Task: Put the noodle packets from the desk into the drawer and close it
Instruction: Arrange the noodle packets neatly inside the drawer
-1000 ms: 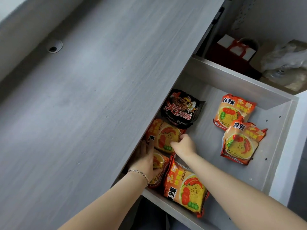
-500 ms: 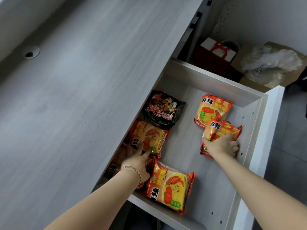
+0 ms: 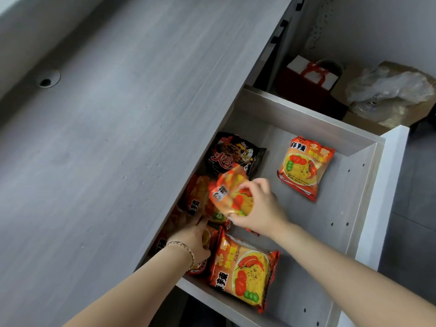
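Observation:
The drawer [image 3: 306, 119] stands pulled out below the grey desk top [image 3: 118, 138]. My right hand [image 3: 258, 208] grips an orange noodle packet [image 3: 230, 192], blurred, above the drawer's left side. My left hand [image 3: 194, 237] presses flat on orange packets [image 3: 197, 199] tucked under the desk edge. A black noodle packet [image 3: 236, 153] lies at the back left, one orange packet [image 3: 304, 167] lies alone at the back right, and another orange packet [image 3: 245, 267] lies at the front.
The drawer's white front panel [image 3: 387, 185] runs along the right. Beyond the drawer, on the floor, stand a dark red gift bag [image 3: 309, 83] and a cardboard box with crumpled plastic [image 3: 389, 90]. A cable hole [image 3: 47, 80] marks the desk top.
My right hand took hold of the orange packet at the drawer's right and carried it left, over the pile by the desk edge. My left hand stayed on the left packets.

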